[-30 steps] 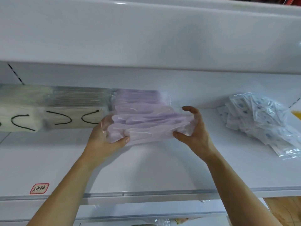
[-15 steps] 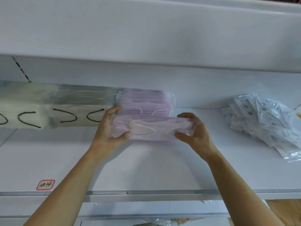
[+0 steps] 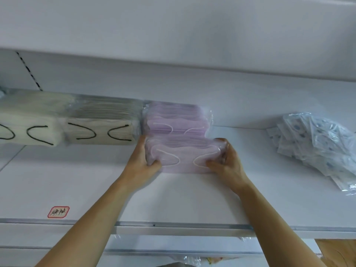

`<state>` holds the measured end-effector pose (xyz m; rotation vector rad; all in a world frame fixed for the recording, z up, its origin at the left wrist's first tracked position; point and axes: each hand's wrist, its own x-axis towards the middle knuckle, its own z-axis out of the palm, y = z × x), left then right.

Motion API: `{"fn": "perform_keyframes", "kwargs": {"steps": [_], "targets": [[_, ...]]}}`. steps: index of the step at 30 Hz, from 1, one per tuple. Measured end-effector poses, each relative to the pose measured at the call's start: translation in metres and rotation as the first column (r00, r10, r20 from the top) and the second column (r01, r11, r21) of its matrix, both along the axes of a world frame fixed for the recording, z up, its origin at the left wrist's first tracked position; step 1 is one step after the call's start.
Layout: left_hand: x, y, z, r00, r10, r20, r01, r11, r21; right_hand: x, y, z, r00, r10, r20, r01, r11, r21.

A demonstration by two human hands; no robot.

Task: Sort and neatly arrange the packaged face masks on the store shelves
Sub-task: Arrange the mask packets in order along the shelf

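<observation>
1. White store shelf [image 3: 192, 199] with a white back panel, and another shelf's underside right overhead — pretty plain setup.
2. Both hands are on a clear-wrapped pack of lilac face masks [image 3: 183, 157] sitting on the shelf, roughly mid-width. Pale ear loops show through the wrapper on its front face.
3. Left hand [image 3: 141, 162] grips the pack's left end: fingers up along the side, thumb curled onto the front.
4. Right hand [image 3: 227, 162] does the same on the right end, fingers wrapped over the top corner, thumb pressed on the front.
5. Right behind it is a second lilac pack [image 3: 177, 120], same kind, up against the back panel. The held pack looks like it's touching it or just in front — can't tell which.
6. Left of the lilac ones there's a greyish-beige mask pack with black ear loops [image 3: 100, 128], sitting just beside the rear lilac pack.
7. Further left, a cream mask pack with black loops [image 3: 28, 122], partly cut off by the frame edge.
8. Off to the right, well apart from the hands, a loose heap of individually wrapped masks [image 3: 316, 145] in clear and white-blue packets, not lined up at all.
9. Small red-bordered sticker [image 3: 58, 212] with handwritten characters near the shelf's front left edge.
</observation>
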<state>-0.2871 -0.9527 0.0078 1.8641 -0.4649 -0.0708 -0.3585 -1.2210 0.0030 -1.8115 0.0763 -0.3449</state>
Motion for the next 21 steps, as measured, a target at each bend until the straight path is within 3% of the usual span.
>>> {"fn": "perform_keyframes", "kwargs": {"steps": [13, 19, 21], "targets": [[-0.001, 0.009, -0.005, 0.999, -0.03, 0.01, 0.031, 0.999, -0.045, -0.004, -0.008, -0.004, 0.999, 0.05, 0.011, -0.051, 0.998, 0.026], [0.015, -0.006, 0.006, 0.966, 0.25, 0.07, -0.238, 0.961, -0.143, 0.016, -0.009, 0.001, 0.995, -0.097, 0.035, 0.099, 0.993, -0.069], [0.016, -0.009, 0.008, 0.918, 0.362, 0.163, -0.338, 0.928, -0.157, 0.029, -0.011, 0.001, 0.985, -0.167, 0.04, 0.17, 0.983, -0.071]]}}
